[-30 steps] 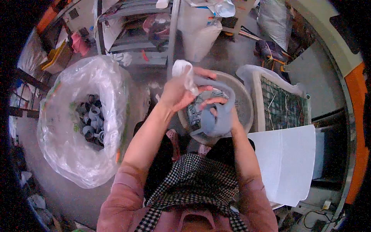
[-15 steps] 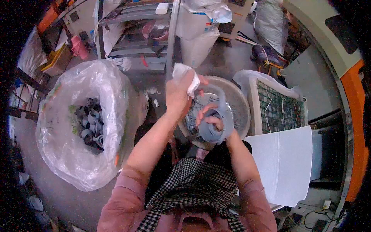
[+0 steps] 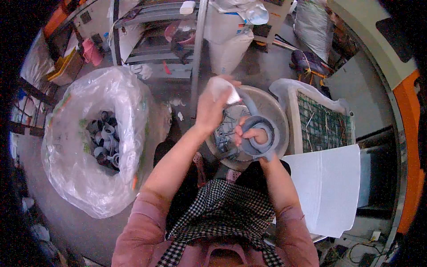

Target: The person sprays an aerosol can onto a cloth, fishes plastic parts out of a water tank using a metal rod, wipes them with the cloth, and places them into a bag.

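Observation:
My left hand (image 3: 210, 109) is closed around a crumpled white cloth (image 3: 226, 90), close to the upper end of a grey plastic pipe fitting (image 3: 250, 101). The fitting has a curved tube and wide round rings at its lower end. My right hand (image 3: 257, 135) grips it there, with fingers reaching through and around the rings. Both hands are above a round basin (image 3: 283, 129) that holds thin dark grey sticks or scraps (image 3: 226, 124). How the cloth meets the tube is partly hidden by my left hand.
To the left stands a large clear plastic bag (image 3: 66, 155) with several grey fittings (image 3: 106, 141) inside. A white crate (image 3: 292, 115) with green netting is at the right, near a white board (image 3: 327, 191). A metal rack (image 3: 200, 49) and sacks (image 3: 229, 51) are ahead.
My left hand with the cloth has moved slightly right. My right hand has shifted the fitting a little right and up, and its rings now face me more directly.

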Tool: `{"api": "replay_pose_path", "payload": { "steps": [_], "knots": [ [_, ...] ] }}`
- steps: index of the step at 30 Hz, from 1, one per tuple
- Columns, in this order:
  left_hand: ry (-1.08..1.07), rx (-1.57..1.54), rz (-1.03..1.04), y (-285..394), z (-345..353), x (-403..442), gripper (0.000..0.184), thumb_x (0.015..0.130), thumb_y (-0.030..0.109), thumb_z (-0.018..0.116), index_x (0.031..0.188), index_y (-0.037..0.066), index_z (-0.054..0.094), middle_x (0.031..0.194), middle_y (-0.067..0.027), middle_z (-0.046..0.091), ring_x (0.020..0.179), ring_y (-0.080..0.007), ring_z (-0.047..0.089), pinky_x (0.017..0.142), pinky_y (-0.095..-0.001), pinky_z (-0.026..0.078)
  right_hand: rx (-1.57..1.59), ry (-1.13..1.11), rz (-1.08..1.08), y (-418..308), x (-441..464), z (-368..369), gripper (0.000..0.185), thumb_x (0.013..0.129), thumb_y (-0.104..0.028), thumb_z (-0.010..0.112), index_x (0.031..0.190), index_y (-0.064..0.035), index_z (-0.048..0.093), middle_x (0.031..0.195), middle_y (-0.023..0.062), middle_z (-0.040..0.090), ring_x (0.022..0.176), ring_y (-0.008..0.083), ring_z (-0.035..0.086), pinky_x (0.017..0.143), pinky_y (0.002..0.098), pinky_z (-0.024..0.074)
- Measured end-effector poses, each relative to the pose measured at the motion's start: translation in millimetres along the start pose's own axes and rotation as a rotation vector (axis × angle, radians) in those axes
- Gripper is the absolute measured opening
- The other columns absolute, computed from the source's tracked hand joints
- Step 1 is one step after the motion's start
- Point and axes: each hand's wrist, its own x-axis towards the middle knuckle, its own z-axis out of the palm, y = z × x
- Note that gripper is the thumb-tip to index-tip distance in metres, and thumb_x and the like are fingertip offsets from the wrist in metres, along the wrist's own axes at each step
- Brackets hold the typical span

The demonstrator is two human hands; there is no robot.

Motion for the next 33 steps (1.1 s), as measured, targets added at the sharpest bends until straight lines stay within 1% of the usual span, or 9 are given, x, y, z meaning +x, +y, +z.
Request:
{"api": "replay_pose_path", "payload": {
  "steps": [5, 9, 15, 19, 20, 23, 25, 30, 33],
  "knots": [
    [-0.174, -0.35, -0.361, -10, -8, 5, 0.045, 0.097, 0.037, 0.03, 0.12, 0.002, 0.045, 0.12, -0.0137, 0.052, 0.108, -0.0247, 0.051, 0.081, -0.036, 0.049, 0.062, 0.029, 0.03, -1, -7, 1, 0.04, 0.06, -0.002, 0.055, 0.1, -0.0035, 0.052, 0.077, 0.0127, 0.054, 0.06, 0.0268, 0.055, 0.055, 0.0373, 0.0484],
    [-0.208, -0.406, -0.343, -1, 16, -8, 0.043, 0.097, 0.034, 0.029, 0.127, 0.005, 0.04, 0.129, -0.0118, 0.046, 0.113, -0.025, 0.047, 0.086, -0.0384, 0.047, 0.244, -0.036, -0.032, -1, -3, 9, 0.036, 0.06, -0.001, 0.053, 0.096, 0.0012, 0.051, 0.075, 0.0135, 0.054, 0.063, 0.0283, 0.058, 0.056, 0.0369, 0.0483],
    [-0.005, -0.551, -0.323, 10, -5, -1, 0.053, 0.095, 0.042, 0.031, 0.132, 0.004, 0.033, 0.131, -0.0172, 0.043, 0.116, -0.0277, 0.045, 0.088, -0.0444, 0.046, -0.2, -0.061, -0.189, -3, 5, 8, 0.032, 0.07, -0.001, 0.052, 0.101, 0.0006, 0.05, 0.082, 0.0149, 0.054, 0.071, 0.0279, 0.057, 0.065, 0.0411, 0.0508],
    [0.233, -0.141, -0.396, 18, -5, 4, 0.056, 0.094, 0.048, 0.031, 0.114, 0.0, 0.051, 0.111, -0.0161, 0.058, 0.083, -0.0272, 0.061, 0.076, -0.035, 0.047, -0.068, 0.065, -0.097, -5, 4, 17, 0.032, 0.07, -0.003, 0.054, 0.102, 0.0, 0.051, 0.083, 0.0153, 0.055, 0.073, 0.0281, 0.058, 0.066, 0.0407, 0.0507],
    [0.192, 0.404, -0.595, 23, -10, 7, 0.055, 0.096, 0.043, 0.027, 0.111, -0.003, 0.055, 0.1, -0.0149, 0.061, 0.085, -0.0224, 0.06, 0.074, -0.0367, 0.047, -0.019, 0.103, -0.07, -6, 4, 17, 0.032, 0.07, -0.004, 0.055, 0.101, 0.0007, 0.052, 0.084, 0.0153, 0.058, 0.073, 0.0289, 0.06, 0.069, 0.041, 0.0521],
    [-0.02, 0.79, 0.021, -37, -20, -11, 0.038, 0.096, 0.029, 0.036, 0.109, -0.003, 0.053, 0.095, -0.0155, 0.06, 0.084, -0.0267, 0.058, 0.073, -0.0372, 0.044, 0.103, 0.128, -0.052, -6, 3, 19, 0.032, 0.07, -0.006, 0.057, 0.1, 0.001, 0.053, 0.085, 0.0147, 0.06, 0.072, 0.0292, 0.061, 0.07, 0.0412, 0.0534],
    [-0.117, 0.695, 0.176, -35, -6, -11, 0.024, 0.09, 0.016, 0.047, 0.105, -0.002, 0.053, 0.098, -0.0199, 0.056, 0.093, -0.0353, 0.053, 0.083, -0.0371, 0.04, 0.177, 0.12, -0.056, -5, 3, 20, 0.03, 0.07, -0.007, 0.056, 0.099, 0.0006, 0.053, 0.085, 0.014, 0.06, 0.072, 0.0286, 0.061, 0.07, 0.0412, 0.0532],
    [-0.044, 0.431, -0.045, -56, 4, 4, 0.024, 0.091, 0.019, 0.045, 0.099, -0.001, 0.054, 0.093, -0.0198, 0.056, 0.088, -0.0363, 0.053, 0.079, -0.0388, 0.041, 0.292, 0.109, 0.024, -6, 6, 35, 0.024, 0.071, -0.007, 0.051, 0.095, -0.0033, 0.051, 0.081, 0.0092, 0.051, 0.068, 0.0184, 0.052, 0.062, 0.0296, 0.0461],
    [-0.055, 0.393, -0.092, -70, 22, -15, 0.032, 0.09, 0.031, 0.051, 0.086, -0.001, 0.054, 0.069, -0.0104, 0.053, 0.063, -0.0197, 0.051, 0.061, -0.0339, 0.041, 0.388, 0.257, 0.11, -4, 4, 15, 0.026, 0.071, -0.005, 0.05, 0.096, -0.0019, 0.048, 0.082, 0.0084, 0.049, 0.068, 0.0173, 0.051, 0.061, 0.0255, 0.0453]
  ]
}}
